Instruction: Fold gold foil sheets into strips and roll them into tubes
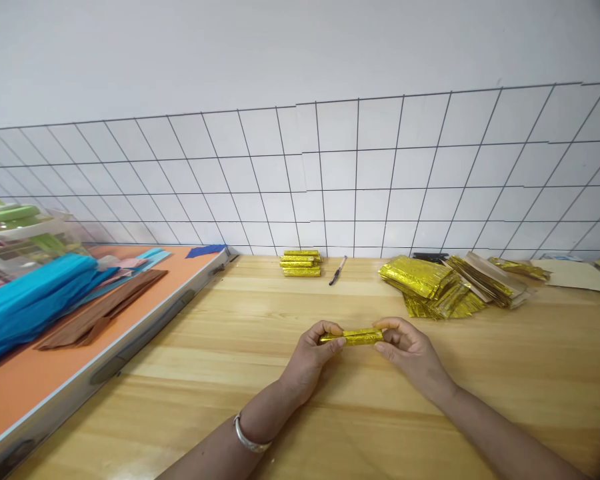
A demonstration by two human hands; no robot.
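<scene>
The left hand [311, 357] and right hand [410, 348] each pinch one end of the gold paper [363, 339], on the near side of the pen [337, 271]. It looks light, thin and easily creased, perhaps slightly slick; a gentle hold at both ends should suit it. Whether it is rolled or folded inside is hard to tell.

A wooden table [205, 400] carries a pen [337, 273], and just left of that pen lie stacked gold rolls [300, 265]. To the pen's right sits a pile of gold foil sheets [415, 275], with a cream sheet [580, 275] farther right.
</scene>
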